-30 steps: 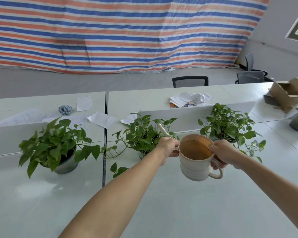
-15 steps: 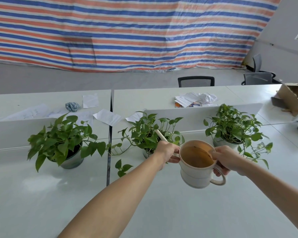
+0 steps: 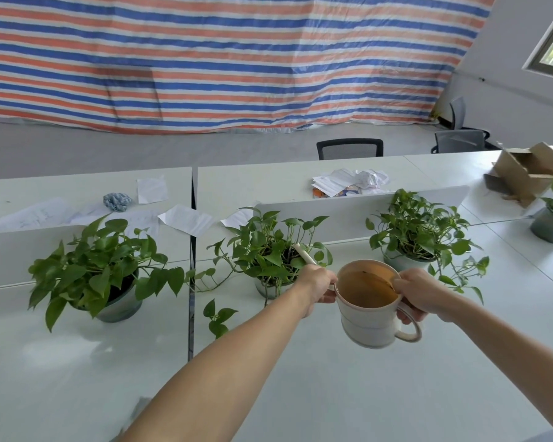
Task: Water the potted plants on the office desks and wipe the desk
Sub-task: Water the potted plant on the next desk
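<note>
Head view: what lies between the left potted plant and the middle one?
Head view shows the dark seam between the two desks, and a trailing vine of the middle plant reaching toward the left plant.

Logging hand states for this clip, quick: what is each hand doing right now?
Left hand: gripping the spout base of the cream plastic watering can.
Right hand: gripping that can at its loop handle.

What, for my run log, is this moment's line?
left hand: grips spout | right hand: grips can | spout: at middle plant
</note>
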Action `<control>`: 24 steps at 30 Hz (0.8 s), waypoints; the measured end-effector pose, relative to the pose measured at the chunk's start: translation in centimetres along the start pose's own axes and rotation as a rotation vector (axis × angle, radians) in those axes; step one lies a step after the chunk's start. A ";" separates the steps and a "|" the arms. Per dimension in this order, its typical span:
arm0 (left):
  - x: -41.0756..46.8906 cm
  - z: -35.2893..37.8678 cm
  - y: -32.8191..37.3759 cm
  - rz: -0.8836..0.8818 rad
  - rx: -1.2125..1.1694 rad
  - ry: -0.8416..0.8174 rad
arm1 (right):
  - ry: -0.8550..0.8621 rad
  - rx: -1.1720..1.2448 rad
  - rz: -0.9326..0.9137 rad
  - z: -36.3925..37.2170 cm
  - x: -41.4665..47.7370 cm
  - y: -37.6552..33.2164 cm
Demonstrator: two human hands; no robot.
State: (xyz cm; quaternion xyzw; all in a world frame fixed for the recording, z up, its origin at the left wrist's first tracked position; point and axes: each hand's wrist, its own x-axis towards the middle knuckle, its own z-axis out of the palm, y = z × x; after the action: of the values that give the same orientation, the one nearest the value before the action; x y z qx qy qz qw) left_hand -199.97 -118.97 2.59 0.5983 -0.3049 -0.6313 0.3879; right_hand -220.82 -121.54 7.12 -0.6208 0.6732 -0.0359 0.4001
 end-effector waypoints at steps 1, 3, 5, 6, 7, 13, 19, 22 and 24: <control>0.0 0.0 0.2 0.005 0.006 -0.003 | 0.010 0.007 -0.001 0.0 0.0 -0.2; 0.2 0.0 0.7 0.014 0.013 -0.005 | 0.031 0.028 -0.006 -0.2 0.1 -0.5; 0.3 -0.1 1.1 0.026 0.003 0.002 | 0.046 0.045 -0.021 -0.3 0.1 -0.9; 0.4 -0.2 1.3 0.033 -0.005 0.009 | 0.051 0.053 -0.028 -0.3 0.2 -1.1; 0.4 -0.3 1.5 0.039 -0.013 0.017 | 0.054 0.059 -0.036 -0.4 0.3 -1.3; 0.5 -1.5 2.1 0.076 -0.058 0.062 | 0.054 0.078 -0.070 -0.3 0.5 -2.6; 0.0 -2.8 1.9 0.082 -0.079 0.092 | 0.022 0.058 -0.085 0.3 0.7 -3.0; -0.2 -3.0 1.4 0.078 -0.075 0.091 | 0.003 0.054 -0.081 0.5 0.6 -2.6; -0.4 -3.0 1.0 0.073 -0.077 0.084 | -0.004 0.045 -0.079 0.7 0.4 -2.3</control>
State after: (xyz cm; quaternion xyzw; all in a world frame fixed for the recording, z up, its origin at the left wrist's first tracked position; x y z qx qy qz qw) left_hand -196.88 -118.92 3.37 0.5974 -0.2855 -0.6026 0.4456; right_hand -218.52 -122.13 7.76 -0.6379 0.6462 -0.0656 0.4138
